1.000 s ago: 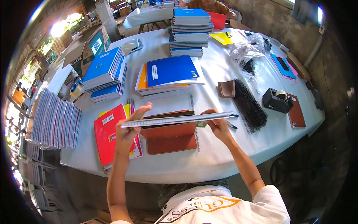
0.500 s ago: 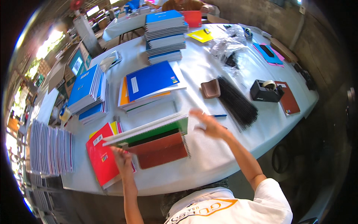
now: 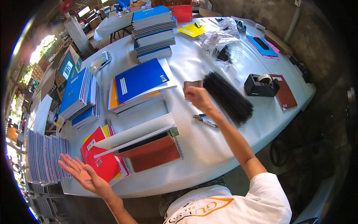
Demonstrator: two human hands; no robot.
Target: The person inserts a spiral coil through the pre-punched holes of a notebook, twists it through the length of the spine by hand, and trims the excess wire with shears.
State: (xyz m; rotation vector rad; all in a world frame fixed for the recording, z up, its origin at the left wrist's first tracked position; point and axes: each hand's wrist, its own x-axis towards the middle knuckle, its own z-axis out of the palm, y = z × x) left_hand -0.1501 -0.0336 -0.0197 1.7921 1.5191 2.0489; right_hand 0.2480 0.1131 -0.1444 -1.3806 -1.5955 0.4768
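Right hand reaches, loosely curled and empty, toward the black binding combs; left hand spread open near the surface's front edge. Best pinch one comb cleanly.

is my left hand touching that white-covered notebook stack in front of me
Apart. The head view shows the left hand open over the table edge, with the red notebook plainly visible between it and the white-covered notebook stack.

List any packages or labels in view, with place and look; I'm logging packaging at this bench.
Cardboard box: left of the table, brown with a blue panel and a white label.
Clear plastic bags: far right of the table, crumpled, holding dark items.
Blue notebook: table middle, with a white label strip and a small multicoloured mark.
Red notebook: near left hand, with small labels.
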